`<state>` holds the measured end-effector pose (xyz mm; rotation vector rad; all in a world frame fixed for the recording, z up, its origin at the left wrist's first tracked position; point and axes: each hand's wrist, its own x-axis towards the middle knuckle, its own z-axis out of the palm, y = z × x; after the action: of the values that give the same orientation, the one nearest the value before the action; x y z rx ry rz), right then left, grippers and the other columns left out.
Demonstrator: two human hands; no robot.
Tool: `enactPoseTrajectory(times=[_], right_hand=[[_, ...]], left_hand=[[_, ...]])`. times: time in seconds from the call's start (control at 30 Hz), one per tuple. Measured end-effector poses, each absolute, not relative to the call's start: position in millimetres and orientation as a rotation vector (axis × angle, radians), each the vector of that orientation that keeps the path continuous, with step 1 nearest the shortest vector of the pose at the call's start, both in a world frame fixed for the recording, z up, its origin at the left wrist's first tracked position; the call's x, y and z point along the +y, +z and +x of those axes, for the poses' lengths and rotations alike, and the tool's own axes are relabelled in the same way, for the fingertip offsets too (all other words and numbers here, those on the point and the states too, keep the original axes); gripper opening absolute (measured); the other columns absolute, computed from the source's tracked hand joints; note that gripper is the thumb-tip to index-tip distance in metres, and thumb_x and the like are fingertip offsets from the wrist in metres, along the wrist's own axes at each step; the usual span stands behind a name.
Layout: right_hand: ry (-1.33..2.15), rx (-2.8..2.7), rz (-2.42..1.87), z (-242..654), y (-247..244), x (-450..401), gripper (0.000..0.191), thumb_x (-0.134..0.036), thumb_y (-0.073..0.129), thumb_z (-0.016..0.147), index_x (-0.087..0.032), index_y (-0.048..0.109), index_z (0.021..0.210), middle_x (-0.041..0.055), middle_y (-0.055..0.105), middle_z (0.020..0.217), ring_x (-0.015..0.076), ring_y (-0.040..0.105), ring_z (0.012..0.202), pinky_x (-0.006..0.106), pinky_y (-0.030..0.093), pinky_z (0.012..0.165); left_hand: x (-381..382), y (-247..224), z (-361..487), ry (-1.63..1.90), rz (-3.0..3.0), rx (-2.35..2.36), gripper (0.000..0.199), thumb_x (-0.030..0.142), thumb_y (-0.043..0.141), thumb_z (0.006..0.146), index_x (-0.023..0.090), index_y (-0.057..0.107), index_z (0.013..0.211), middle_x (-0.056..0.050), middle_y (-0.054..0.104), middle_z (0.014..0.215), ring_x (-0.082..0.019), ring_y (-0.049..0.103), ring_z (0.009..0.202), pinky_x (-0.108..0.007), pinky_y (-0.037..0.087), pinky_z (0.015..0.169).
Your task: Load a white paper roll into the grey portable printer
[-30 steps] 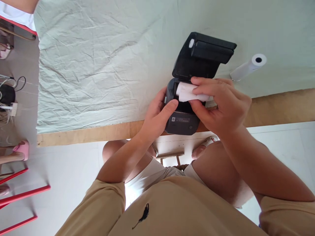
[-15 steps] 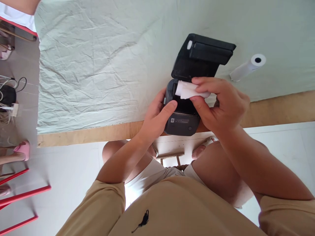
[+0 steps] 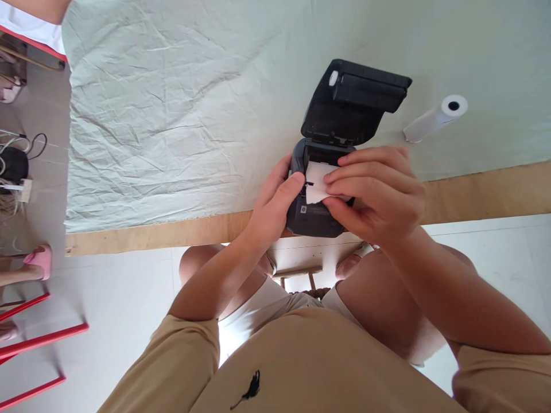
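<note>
A dark grey receipt printer (image 3: 316, 222) rests at the table's near edge, its black lid (image 3: 340, 117) swung up and back. My left hand (image 3: 278, 198) grips the printer's left side, thumb over the rim of the paper bay. In my right hand (image 3: 376, 192) is a white paper roll (image 3: 317, 178), pinched between fingers and thumb and lying over the open bay; a loose flap of paper shows at its front. The fingers hide the roll's right part. Another white paper roll (image 3: 430, 119) with a black core stands on the cloth to the right.
A pale green wrinkled cloth (image 3: 172, 115) covers the table, with a bare wooden edge (image 3: 172, 232) nearest me. At the left are cables (image 3: 12, 166), red metal bars (image 3: 47, 339) and a person's pink shoe (image 3: 41, 261). Another person's arm (image 3: 41, 8) reaches in at the top left.
My right hand has lowered the paper roll toward me, from the back of the bay to over its front. My left hand still holds the printer.
</note>
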<state>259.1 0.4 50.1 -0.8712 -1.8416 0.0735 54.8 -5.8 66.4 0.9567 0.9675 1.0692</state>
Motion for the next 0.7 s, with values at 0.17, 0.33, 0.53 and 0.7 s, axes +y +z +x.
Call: enactPoseTrajectory(times=[0.17, 0.33, 0.53, 0.7], right_hand=[[0.067, -1.882, -0.845, 256, 50, 0, 0.015, -0.046, 0.073, 0.113, -0.039, 0.081, 0.102, -0.0026, 0.089, 0.092, 0.0295, 0.087, 0.099, 0.051, 0.065, 0.087], [0.041, -1.598, -0.875, 256, 46, 6, 0.015, -0.037, 0.063, 0.114, -0.036, 0.077, 0.117, 0.0056, 0.084, 0.111, 0.0316, 0.082, 0.102, 0.057, 0.069, 0.094], [0.319, -1.585, -0.984, 262, 39, 12, 0.028, -0.055, 0.061, 0.113, -0.039, 0.063, 0.136, 0.0103, 0.063, 0.180, 0.0391, 0.057, 0.176, 0.073, 0.054, 0.141], [0.372, -1.403, -0.848, 262, 29, 18, 0.047, -0.074, 0.066, 0.108, -0.040, 0.060, 0.140, 0.0096, 0.076, 0.151, 0.0339, 0.080, 0.133, 0.058, 0.067, 0.108]], left_hand=[[-6, 66, 49, 0.971, 1.014, 0.982, 0.058, 0.059, 0.093, 0.103, 0.024, 0.076, 0.146, -0.008, 0.088, 0.140, -0.033, 0.083, 0.133, -0.042, 0.068, 0.114], [-5, 64, 47, 0.928, 1.073, 1.043, 0.101, 0.065, 0.103, 0.088, 0.030, 0.057, 0.171, -0.011, 0.085, 0.142, -0.035, 0.084, 0.127, -0.047, 0.071, 0.111], [-3, 58, 45, 0.863, 1.144, 0.993, 0.140, 0.077, 0.103, 0.083, 0.036, 0.025, 0.191, -0.015, 0.079, 0.157, -0.042, 0.085, 0.134, -0.056, 0.072, 0.111], [-5, 58, 45, 0.903, 1.127, 1.004, 0.131, 0.069, 0.106, 0.083, 0.032, 0.035, 0.187, -0.015, 0.081, 0.150, -0.040, 0.084, 0.130, -0.052, 0.073, 0.110]])
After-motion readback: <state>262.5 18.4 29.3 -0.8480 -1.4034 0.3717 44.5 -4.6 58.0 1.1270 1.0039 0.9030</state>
